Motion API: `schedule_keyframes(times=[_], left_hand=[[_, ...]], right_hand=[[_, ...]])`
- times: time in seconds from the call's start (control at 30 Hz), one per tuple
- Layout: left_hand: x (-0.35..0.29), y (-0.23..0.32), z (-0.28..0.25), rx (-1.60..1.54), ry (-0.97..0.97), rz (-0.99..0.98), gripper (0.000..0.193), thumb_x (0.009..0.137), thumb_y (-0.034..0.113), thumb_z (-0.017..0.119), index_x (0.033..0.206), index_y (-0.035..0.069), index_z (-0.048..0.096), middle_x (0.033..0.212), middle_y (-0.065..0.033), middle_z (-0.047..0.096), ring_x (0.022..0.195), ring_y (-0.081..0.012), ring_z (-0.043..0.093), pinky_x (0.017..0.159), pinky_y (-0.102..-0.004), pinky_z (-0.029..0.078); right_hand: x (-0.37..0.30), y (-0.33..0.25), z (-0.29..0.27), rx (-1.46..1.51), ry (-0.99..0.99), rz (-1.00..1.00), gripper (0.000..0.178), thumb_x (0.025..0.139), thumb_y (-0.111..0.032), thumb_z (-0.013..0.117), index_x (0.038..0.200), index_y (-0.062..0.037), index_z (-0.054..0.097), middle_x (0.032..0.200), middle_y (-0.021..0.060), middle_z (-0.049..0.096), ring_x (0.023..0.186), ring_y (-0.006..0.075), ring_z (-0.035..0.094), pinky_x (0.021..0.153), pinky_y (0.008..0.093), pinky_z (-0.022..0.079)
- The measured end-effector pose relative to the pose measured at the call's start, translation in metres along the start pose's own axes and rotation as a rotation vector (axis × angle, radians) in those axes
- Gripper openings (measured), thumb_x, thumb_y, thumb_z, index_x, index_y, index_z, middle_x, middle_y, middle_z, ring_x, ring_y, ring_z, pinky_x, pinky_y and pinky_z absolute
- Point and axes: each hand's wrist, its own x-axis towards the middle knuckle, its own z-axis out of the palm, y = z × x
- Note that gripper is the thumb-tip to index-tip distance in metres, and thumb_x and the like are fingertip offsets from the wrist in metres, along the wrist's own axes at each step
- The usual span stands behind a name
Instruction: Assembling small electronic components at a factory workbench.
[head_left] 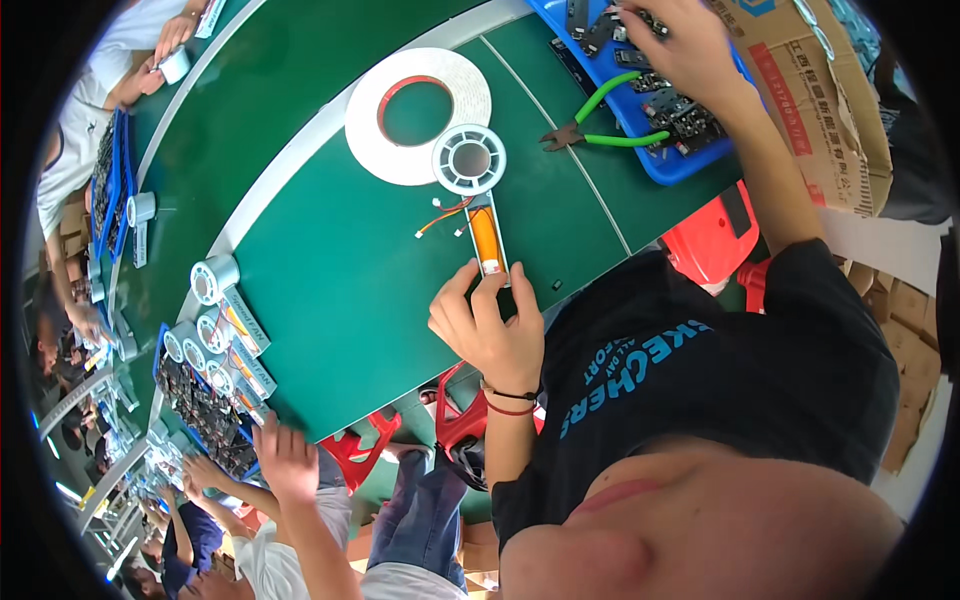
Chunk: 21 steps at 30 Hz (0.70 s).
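My left hand (492, 328) has its thumb and fingers closed around the near end of an opened handheld fan (468, 160). The fan lies on the green table with its round, grey-white head pointing away from me. In its handle sits an orange battery (485, 238), and thin wires (440, 215) with white plugs stick out to the left. At the top right, my right hand (680, 50) reaches into a blue tray (668, 172) of small black parts and circuit boards. Its fingers are pinched together at the far side, and what lies between them is hidden.
Green-handled cutters (600, 125) rest partly on the tray's edge. A big roll of white tape (365, 120) lies by the fan head. A cardboard box (810, 110) stands beyond the tray. Several more fans (214, 278) stand at the left, near a co-worker's hand (287, 460).
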Motion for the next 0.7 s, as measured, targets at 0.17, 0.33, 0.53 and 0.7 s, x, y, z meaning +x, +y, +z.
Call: schedule_keyframes(times=[0.17, 0.33, 0.53, 0.7], left_hand=[[0.004, 0.005, -0.013, -0.064, 0.049, -0.052, 0.034, 0.077, 0.009, 0.083, 0.105, 0.006, 0.065, 0.112, -0.0131, 0.066, 0.097, -0.0303, 0.060, 0.082, -0.0431, 0.044], [0.020, 0.029, -0.017, -0.393, 0.160, 0.009, 0.040, 0.082, 0.008, 0.078, 0.118, -0.001, 0.062, 0.108, -0.0158, 0.066, 0.096, -0.0323, 0.061, 0.086, -0.0443, 0.046], [0.015, 0.013, -0.014, -0.379, 0.104, -0.074, 0.048, 0.088, 0.004, 0.070, 0.133, -0.005, 0.055, 0.105, -0.0149, 0.066, 0.088, -0.0259, 0.062, 0.081, -0.0370, 0.049], [0.028, -0.003, -0.019, -0.863, 0.201, -0.555, 0.044, 0.095, 0.000, 0.059, 0.139, -0.007, 0.052, 0.099, -0.0100, 0.064, 0.082, -0.0138, 0.059, 0.072, -0.0266, 0.048]], right_hand=[[-0.029, -0.063, 0.001, 0.666, 0.319, -0.077, 0.047, 0.082, 0.012, 0.071, 0.125, -0.0015, 0.059, 0.118, 0.0194, 0.056, 0.092, 0.0267, 0.069, 0.081, 0.0378, 0.059], [-0.050, -0.144, 0.021, 1.084, 0.128, -0.051, 0.044, 0.082, 0.009, 0.074, 0.122, -0.0034, 0.060, 0.119, 0.0196, 0.055, 0.090, 0.0232, 0.069, 0.080, 0.0326, 0.058], [-0.030, -0.171, 0.039, 1.135, 0.124, -0.113, 0.041, 0.078, 0.006, 0.077, 0.116, -0.0059, 0.064, 0.122, 0.0161, 0.057, 0.087, 0.0220, 0.070, 0.071, 0.0278, 0.058], [-0.001, -0.178, 0.048, 0.693, 0.115, -0.183, 0.036, 0.075, 0.004, 0.076, 0.108, -0.0095, 0.068, 0.120, 0.0091, 0.061, 0.084, 0.0198, 0.071, 0.060, 0.0285, 0.057]])
